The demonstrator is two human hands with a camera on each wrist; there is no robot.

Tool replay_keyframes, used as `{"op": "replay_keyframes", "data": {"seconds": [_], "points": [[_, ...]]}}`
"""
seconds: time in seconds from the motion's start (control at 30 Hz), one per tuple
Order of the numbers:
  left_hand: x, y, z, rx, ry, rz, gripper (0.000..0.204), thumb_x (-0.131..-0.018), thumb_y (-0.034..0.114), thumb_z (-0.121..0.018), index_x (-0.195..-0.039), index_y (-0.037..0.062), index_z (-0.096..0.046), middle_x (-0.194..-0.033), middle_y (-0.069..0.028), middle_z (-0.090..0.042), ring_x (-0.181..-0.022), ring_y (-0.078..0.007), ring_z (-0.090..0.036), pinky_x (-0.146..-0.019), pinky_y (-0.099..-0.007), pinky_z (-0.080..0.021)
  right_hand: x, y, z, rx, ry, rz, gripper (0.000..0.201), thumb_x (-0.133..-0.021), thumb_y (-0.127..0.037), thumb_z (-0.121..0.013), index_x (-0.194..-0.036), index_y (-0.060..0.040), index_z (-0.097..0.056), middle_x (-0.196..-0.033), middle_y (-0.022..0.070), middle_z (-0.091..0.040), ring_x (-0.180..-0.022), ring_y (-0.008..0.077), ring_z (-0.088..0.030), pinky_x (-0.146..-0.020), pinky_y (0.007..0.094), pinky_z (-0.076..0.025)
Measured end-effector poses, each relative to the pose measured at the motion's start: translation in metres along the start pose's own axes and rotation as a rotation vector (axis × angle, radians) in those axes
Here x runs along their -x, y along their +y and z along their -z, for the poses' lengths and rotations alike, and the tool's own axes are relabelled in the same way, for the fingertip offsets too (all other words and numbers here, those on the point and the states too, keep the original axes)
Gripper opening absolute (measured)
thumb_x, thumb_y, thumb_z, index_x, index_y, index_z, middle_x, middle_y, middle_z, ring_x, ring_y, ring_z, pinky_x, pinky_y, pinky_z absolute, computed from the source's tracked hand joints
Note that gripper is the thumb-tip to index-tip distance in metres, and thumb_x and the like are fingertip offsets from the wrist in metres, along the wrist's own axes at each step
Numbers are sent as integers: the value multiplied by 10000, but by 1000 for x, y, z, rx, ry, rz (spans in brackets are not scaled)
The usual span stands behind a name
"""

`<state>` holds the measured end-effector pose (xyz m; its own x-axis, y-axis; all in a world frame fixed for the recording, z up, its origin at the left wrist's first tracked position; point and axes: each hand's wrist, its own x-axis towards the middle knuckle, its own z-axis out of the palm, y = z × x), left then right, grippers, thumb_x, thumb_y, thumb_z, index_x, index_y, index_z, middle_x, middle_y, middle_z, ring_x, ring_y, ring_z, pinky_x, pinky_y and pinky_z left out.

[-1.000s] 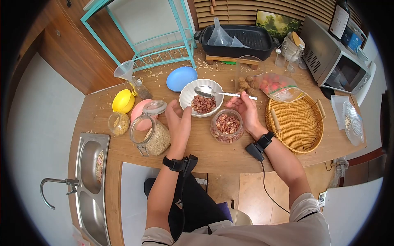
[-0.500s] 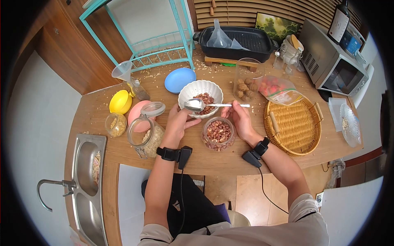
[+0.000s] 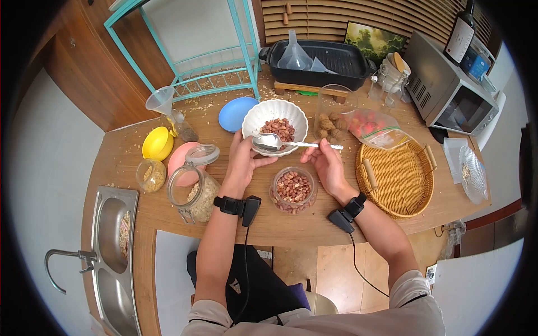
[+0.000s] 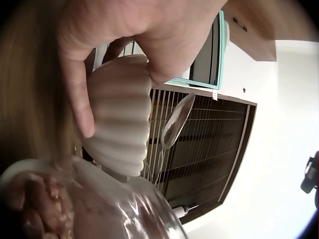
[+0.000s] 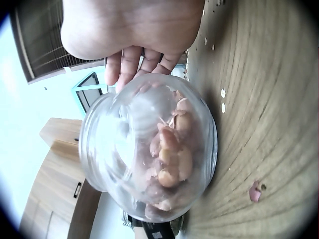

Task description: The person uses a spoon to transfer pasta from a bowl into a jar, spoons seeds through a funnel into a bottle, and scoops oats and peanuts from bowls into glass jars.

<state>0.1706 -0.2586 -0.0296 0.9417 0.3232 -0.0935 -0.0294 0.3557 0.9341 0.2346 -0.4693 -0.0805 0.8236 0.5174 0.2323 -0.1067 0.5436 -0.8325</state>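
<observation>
In the head view my left hand (image 3: pixel 242 159) grips a white fluted bowl (image 3: pixel 250 124) at its near left side. The left wrist view shows its thumb at the bowl's (image 4: pixel 119 104) rim and fingers spread along the outer wall. Shelled red-skinned peanuts (image 3: pixel 278 127) lie inside. My right hand (image 3: pixel 328 167) pinches a metal spoon (image 3: pixel 270 141) by its handle, and the spoon's head lies over the bowl's near rim beside my left hand. Just nearer to me stands an open round glass jar (image 3: pixel 293 193) of peanuts, below my right hand in the right wrist view.
To the left are a clip-top jar of oats (image 3: pixel 204 199), a pink plate (image 3: pixel 182 162) and a yellow bowl (image 3: pixel 157 147). A blue plate (image 3: pixel 232 116) borders the white bowl. On the right lie a wicker tray (image 3: pixel 398 179), a walnut container (image 3: pixel 332 126) and a zip bag (image 3: pixel 375 127).
My left hand has gone from beside the white bowl to gripping it. The bowl has shifted right relative to the blue plate. The spoon has moved left, toward the bowl's near rim.
</observation>
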Motion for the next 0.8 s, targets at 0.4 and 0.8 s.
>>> {"op": "replay_keyframes", "data": {"seconds": [0.4, 0.8], "points": [[-30, -17, -5, 275, -113, -33, 489, -878, 244, -455, -1298, -7, -457, -1110, -179, -634, -873, -262, -680, -555, -368, -562, -2, -7, 5, -18, 57, 28, 473, -1060, -401, -366, -925, -16, -606, -872, 117, -647, -849, 208, -619, -843, 354, -471], [-30, -27, 0, 246, -164, -74, 598, -914, 450, -480, -1295, -10, -472, -1083, -139, -659, -843, -201, -692, -512, -295, -563, -3, -43, -31, 330, 163, 284, 462, -1068, -369, -362, -903, -5, -594, -801, 83, -621, -752, 178, -615, -737, 339, -496]]}}
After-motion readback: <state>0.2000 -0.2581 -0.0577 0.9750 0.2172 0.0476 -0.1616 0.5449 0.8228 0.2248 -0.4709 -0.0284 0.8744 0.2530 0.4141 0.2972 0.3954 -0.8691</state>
